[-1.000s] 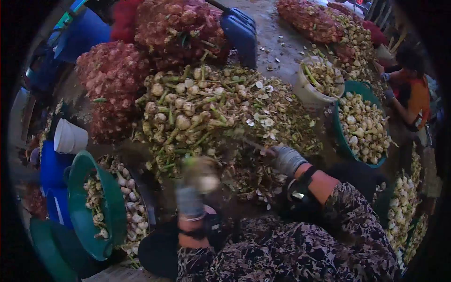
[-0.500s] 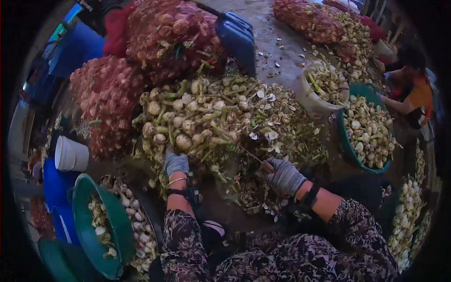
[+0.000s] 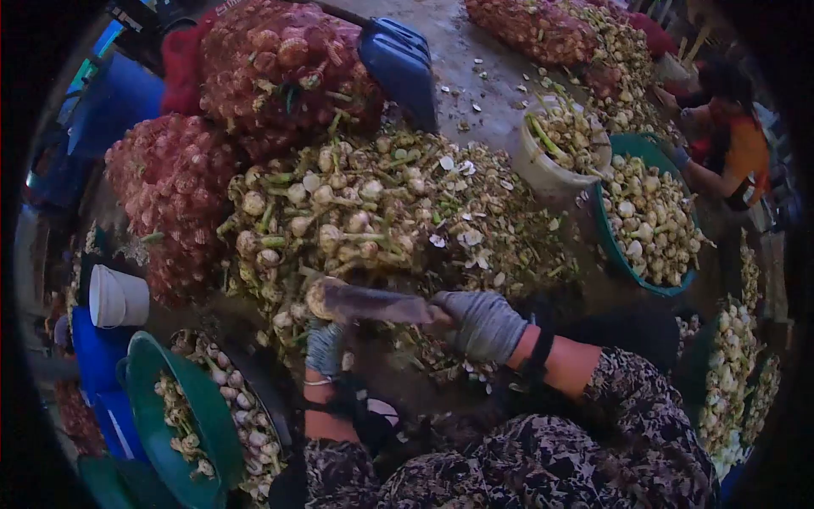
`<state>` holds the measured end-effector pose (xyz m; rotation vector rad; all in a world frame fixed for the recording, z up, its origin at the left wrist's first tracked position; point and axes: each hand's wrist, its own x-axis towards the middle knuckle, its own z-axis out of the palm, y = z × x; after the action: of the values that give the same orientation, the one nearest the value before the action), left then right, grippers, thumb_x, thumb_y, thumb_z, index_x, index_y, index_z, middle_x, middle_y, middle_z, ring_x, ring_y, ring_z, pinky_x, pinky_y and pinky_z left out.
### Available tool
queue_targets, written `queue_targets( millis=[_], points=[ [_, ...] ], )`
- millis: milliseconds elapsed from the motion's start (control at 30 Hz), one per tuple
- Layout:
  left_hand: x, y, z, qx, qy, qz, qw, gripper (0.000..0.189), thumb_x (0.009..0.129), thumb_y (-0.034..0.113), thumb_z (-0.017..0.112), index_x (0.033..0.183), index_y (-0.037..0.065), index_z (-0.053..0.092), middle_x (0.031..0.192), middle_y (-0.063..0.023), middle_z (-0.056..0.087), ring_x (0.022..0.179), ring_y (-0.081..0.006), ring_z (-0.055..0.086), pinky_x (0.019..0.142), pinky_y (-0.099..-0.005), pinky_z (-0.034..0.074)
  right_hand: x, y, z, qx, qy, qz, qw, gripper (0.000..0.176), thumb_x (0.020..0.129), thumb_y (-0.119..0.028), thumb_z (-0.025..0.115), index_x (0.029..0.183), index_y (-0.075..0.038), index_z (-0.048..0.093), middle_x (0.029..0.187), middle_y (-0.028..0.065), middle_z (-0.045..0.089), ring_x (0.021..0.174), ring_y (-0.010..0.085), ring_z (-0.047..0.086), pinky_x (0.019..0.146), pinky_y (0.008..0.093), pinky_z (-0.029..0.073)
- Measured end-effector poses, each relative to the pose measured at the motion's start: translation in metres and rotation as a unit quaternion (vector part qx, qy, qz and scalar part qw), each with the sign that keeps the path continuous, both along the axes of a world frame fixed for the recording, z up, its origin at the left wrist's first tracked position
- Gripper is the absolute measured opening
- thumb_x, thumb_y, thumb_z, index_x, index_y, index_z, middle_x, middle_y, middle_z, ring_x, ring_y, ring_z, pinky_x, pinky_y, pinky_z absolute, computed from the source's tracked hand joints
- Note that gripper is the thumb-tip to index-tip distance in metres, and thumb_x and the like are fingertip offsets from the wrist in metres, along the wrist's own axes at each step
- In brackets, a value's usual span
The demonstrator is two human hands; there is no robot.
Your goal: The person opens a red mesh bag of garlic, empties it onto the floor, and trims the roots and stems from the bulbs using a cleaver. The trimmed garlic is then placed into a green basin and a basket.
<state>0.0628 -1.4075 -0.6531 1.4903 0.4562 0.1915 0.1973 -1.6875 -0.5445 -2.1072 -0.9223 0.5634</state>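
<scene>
Closest in, the left hand [image 3: 325, 348], in a grey glove, is closed around a garlic bulb [image 3: 319, 297] that pokes up just above the fist. The view is blurred there, so I cannot tell exactly how the fingers lie. Just to its right, the gloved right hand [image 3: 485, 325] is wrapped tight round the handle of a knife [image 3: 377, 304]. The blade runs leftward from that fist and meets the bulb.

Down to the left of the left hand sits a green basin [image 3: 203, 399], tipped on its side, with trimmed garlic heads in and around it. Further left of it stands a white cup [image 3: 117, 297] beside a blue drum [image 3: 93, 352].

Directly beyond both hands rises the big heap of untrimmed garlic [image 3: 365, 212], bulbs and green stalks tangled together and loose skins scattered over its right side. Past the heap and off to the left stand red mesh sacks [image 3: 174, 191] stuffed with garlic, with a blue crate [image 3: 398, 64] behind them.

Beyond the right hand and further out are a white bucket [image 3: 543, 170] of stalky bulbs and, touching it, a second green basin [image 3: 612, 254] heaped with cleaned heads. Far right, a co-worker in an orange top [image 3: 744, 153] leans over that basin.
</scene>
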Motion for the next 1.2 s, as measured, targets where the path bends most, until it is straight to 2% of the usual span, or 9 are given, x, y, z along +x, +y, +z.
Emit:
queue_targets(
  millis=[67,200,400,600,733,833,900,1133,1200],
  points=[
    [-0.009,-0.035,0.006,-0.045,-0.029,-0.031,0.998,0.051,0.092,0.019,0.06,0.136,0.003,0.04,0.127,-0.0092,0.056,0.108,-0.022,0.057,0.093,-0.033,0.048,-0.003,-0.001,0.019,-0.026,-0.042,0.121,0.991,0.017,0.085,-0.025,0.062,0.094,-0.01,0.059,0.082,0.0148,0.062,0.079,0.0362,0.062,0.067,0.043,0.048],
    [-0.024,-0.074,0.021,-0.099,-0.061,-0.081,0.99,0.051,0.093,0.021,0.059,0.137,0.004,0.04,0.128,-0.0095,0.055,0.11,-0.022,0.056,0.094,-0.0335,0.048,-0.021,-0.012,0.021,-0.05,-0.145,0.189,0.97,0.018,0.088,-0.022,0.056,0.102,-0.012,0.062,0.083,0.0123,0.063,0.079,0.0328,0.065,0.067,0.042,0.051],
    [-0.04,-0.101,0.039,-0.131,-0.086,-0.113,0.981,0.051,0.094,0.024,0.057,0.137,0.005,0.039,0.129,-0.0099,0.053,0.113,-0.0221,0.054,0.096,-0.0344,0.047,-0.035,-0.03,0.034,-0.106,-0.093,0.222,0.965,0.024,0.083,-0.017,0.058,0.106,-0.01,0.062,0.083,0.0126,0.064,0.08,0.032,0.066,0.065,0.0416,0.052],
    [-0.047,-0.119,0.049,-0.19,-0.104,-0.121,0.969,0.051,0.095,0.027,0.055,0.138,0.006,0.039,0.13,-0.0102,0.051,0.115,-0.0221,0.052,0.098,-0.0352,0.046,-0.038,-0.042,0.039,-0.136,-0.147,0.249,0.948,0.03,0.081,-0.016,0.058,0.111,-0.012,0.06,0.083,0.0114,0.064,0.079,0.0323,0.065,0.065,0.0424,0.052],
    [-0.048,-0.126,0.047,-0.263,-0.124,-0.117,0.95,0.051,0.095,0.029,0.054,0.138,0.006,0.038,0.131,-0.0105,0.05,0.117,-0.0221,0.051,0.099,-0.0358,0.045,-0.04,-0.043,0.038,-0.124,-0.157,0.237,0.951,0.031,0.08,-0.017,0.06,0.111,-0.012,0.059,0.083,0.0109,0.064,0.079,0.0324,0.065,0.065,0.0429,0.052],
    [-0.047,-0.129,0.042,-0.324,-0.14,-0.123,0.928,0.051,0.096,0.03,0.053,0.138,0.007,0.038,0.132,-0.0107,0.05,0.118,-0.0221,0.05,0.1,-0.0362,0.045,-0.038,-0.042,0.036,-0.151,-0.112,0.229,0.955,0.035,0.07,-0.022,0.073,0.1,-0.01,0.06,0.084,0.0122,0.064,0.082,0.0331,0.065,0.066,0.0444,0.052],
    [-0.045,-0.129,0.036,-0.364,-0.154,-0.129,0.91,0.051,0.096,0.031,0.052,0.138,0.007,0.038,0.133,-0.0108,0.049,0.119,-0.0221,0.05,0.1,-0.0365,0.044,-0.035,-0.041,0.025,-0.154,-0.124,0.233,0.952,0.027,0.079,-0.019,0.062,0.105,-0.012,0.06,0.079,0.0121,0.063,0.08,0.0336,0.065,0.065,0.0438,0.052],
    [-0.039,-0.134,0.03,-0.454,-0.2,-0.162,0.853,0.051,0.097,0.035,0.05,0.139,0.008,0.037,0.134,-0.0112,0.047,0.122,-0.0221,0.047,0.102,-0.0374,0.043,-0.012,-0.04,-0.02,-0.157,-0.116,0.21,0.958,0.02,0.084,-0.025,0.059,0.096,-0.009,0.063,0.082,0.0157,0.067,0.078,0.0337,0.067,0.066,0.0424,0.053],
    [-0.038,-0.141,0.051,-0.471,-0.235,-0.184,0.83,0.052,0.097,0.036,0.05,0.139,0.008,0.036,0.135,-0.0113,0.047,0.123,-0.0222,0.047,0.103,-0.0377,0.043,0.012,-0.047,-0.032,-0.259,-0.075,0.001,0.963,0.022,0.09,-0.025,0.052,0.096,-0.008,0.065,0.086,0.0166,0.068,0.078,0.0349,0.067,0.067,0.0425,0.053]
  ],
)
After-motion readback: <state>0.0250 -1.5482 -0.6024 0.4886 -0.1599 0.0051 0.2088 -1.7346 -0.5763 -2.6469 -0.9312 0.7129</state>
